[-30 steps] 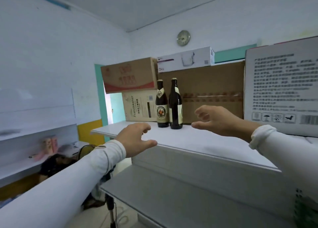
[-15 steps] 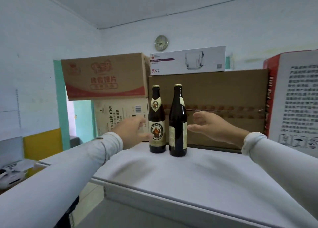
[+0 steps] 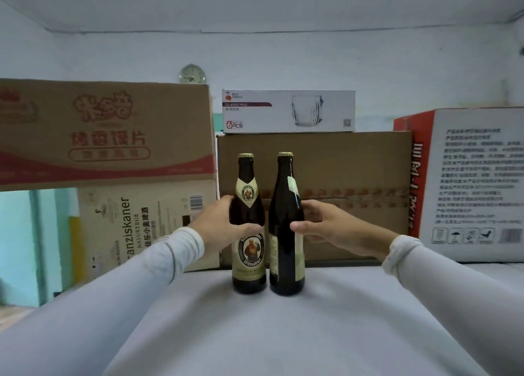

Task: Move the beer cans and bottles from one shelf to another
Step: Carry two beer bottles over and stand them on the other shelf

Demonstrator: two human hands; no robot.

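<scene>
Two bottles stand upright, side by side, on our shelf (image 3: 283,333). Our left hand (image 3: 218,228) grips the left bottle (image 3: 249,251); our right hand (image 3: 329,228) grips the right bottle (image 3: 285,234).

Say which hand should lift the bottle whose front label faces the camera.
Left. The left hand already curls round that left bottle at its shoulder, thumb across the front. The right hand has its grip on the right bottle, which stands between it and the left one.
</scene>
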